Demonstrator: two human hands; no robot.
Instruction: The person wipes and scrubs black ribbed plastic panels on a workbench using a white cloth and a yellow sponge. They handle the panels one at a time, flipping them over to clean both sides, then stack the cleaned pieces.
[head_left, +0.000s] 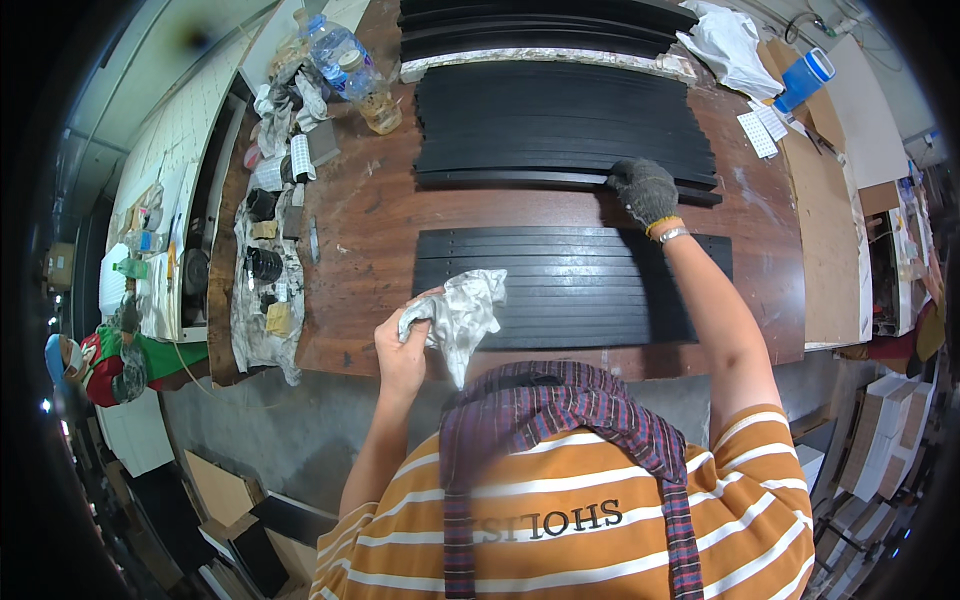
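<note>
My bare left hand (402, 345) is closed on a crumpled white rag (462, 312), which hangs over the near left part of a row of black strips (560, 285). These long, flat strips lie side by side on the brown table. My right hand (643, 190), in a dark grey knitted glove, reaches past them to a larger batch of black strips (560, 120). Its fingers curl at the front strip (520, 181) of that batch, near the right end; the fingertips are partly hidden.
More black strips (540, 25) lie at the back behind a pale bar (550, 66). Plastic bottles (340, 55), stained cloth (265, 330) and small jars (263, 264) line the left side. A blue bottle (803, 80) and white bag (735, 45) are back right. Another person (110, 365) is far left.
</note>
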